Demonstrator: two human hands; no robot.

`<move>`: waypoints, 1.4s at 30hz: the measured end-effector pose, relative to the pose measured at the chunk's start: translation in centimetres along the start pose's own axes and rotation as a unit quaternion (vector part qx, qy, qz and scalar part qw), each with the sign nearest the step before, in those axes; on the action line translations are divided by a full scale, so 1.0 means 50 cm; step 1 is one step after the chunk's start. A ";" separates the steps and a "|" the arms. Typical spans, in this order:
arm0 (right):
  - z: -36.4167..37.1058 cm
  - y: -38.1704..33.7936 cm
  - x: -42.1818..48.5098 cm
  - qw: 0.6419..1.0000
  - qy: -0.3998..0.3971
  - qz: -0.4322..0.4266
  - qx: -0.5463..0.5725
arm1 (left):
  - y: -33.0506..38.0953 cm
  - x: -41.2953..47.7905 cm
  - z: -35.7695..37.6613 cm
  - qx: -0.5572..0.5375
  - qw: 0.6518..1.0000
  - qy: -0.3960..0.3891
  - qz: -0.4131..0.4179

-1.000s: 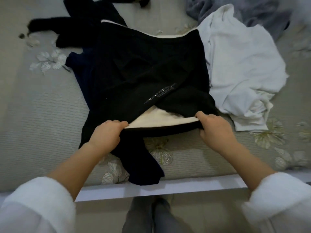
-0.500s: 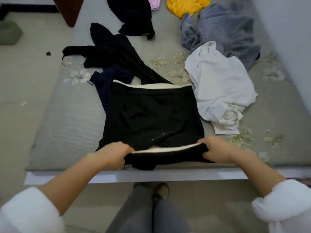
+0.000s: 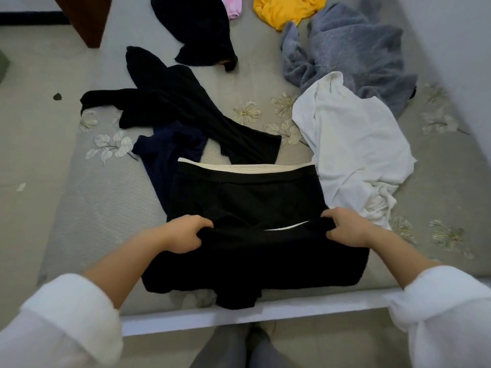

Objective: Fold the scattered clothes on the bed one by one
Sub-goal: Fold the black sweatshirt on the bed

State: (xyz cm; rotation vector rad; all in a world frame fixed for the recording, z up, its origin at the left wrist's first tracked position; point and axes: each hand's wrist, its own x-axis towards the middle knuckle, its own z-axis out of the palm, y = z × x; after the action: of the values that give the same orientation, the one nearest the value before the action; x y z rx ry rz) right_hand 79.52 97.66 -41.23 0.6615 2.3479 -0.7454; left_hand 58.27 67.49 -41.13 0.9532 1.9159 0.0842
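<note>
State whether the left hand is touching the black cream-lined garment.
Touching. The head view shows the left hand with its fingers curled round a bunched fold of the black cream-lined garment, with no gap.

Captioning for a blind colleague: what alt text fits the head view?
The left hand and right hand grip a black cream-lined garment on the bed. A white shirt, grey sweater and yellow garment lie beyond.

Bare bed [image 3: 79,208] lay open to the left of the black fleece-lined garment [image 3: 247,197], out to the mattress edge. On its right a crumpled white shirt [image 3: 353,144] touched it, with a grey fleece [image 3: 353,49] and the wall [image 3: 451,49] beyond. Behind it, a navy garment [image 3: 164,150] and a long black garment [image 3: 172,102] crowded the left. A bare strip ran up the middle toward a yellow garment [image 3: 287,9].
</note>
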 end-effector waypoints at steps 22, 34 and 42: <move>-0.041 0.050 0.418 0.950 0.208 0.097 -0.214 | -0.120 0.365 -0.137 0.216 0.911 0.319 -0.150; 0.155 0.064 0.393 0.981 0.151 0.055 -0.105 | -0.102 0.387 0.065 0.045 0.962 0.199 -0.182; 0.144 0.077 0.439 0.993 0.075 0.079 -0.052 | -0.113 0.435 0.044 0.005 0.970 0.100 -0.222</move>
State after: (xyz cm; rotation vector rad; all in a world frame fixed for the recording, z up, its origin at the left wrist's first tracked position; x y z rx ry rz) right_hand 69.02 101.87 -61.72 0.8723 2.4157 -0.5161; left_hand 51.59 76.95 -60.53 0.5169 2.2756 -0.0962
